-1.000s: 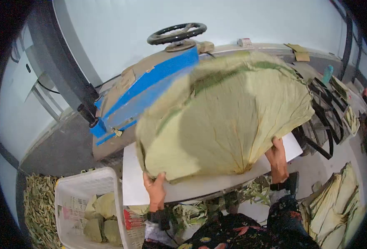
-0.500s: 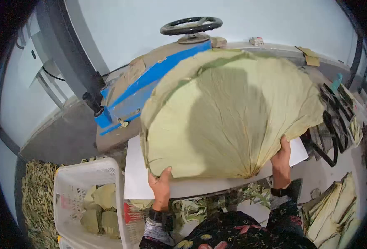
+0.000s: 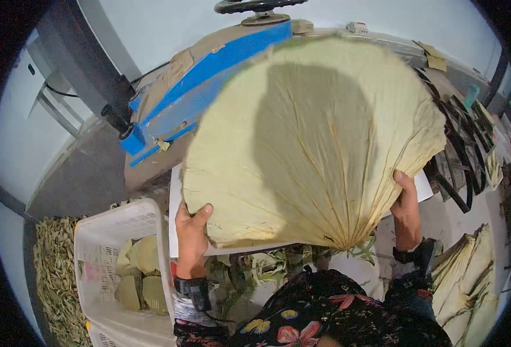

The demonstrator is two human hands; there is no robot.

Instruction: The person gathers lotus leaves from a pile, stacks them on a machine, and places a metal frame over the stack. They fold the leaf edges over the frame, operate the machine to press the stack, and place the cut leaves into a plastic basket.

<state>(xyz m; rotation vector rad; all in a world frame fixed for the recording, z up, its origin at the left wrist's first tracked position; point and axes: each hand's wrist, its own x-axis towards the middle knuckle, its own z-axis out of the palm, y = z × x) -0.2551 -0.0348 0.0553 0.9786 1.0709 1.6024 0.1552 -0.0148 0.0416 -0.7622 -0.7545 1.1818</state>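
A large, pale green, fan-shaped dried leaf [image 3: 226, 173] is spread open between my hands, its veins meeting at the bottom edge. My left hand [image 3: 193, 234] pinches its lower left corner, thumb on top. At the lower right edge my right hand [image 3: 404, 205] grips it, thumb also on top. A dark shadow falls across the leaf's middle. Beneath it, parts of a white board [image 3: 422, 186] show at both sides.
A white basket [image 3: 164, 248] with folded leaf pieces stands at the lower left, beside a heap of leaf scraps [image 3: 58, 272]. Behind are a blue metal frame [image 3: 209, 69] and a black handwheel [image 3: 258, 7]. Folded leaves [image 3: 463, 283] lie at the lower right.
The leaf has opened out flatter, its folded upper left part no longer showing. My left hand has moved left and up, my right hand slightly right and up. The view has shifted downward.
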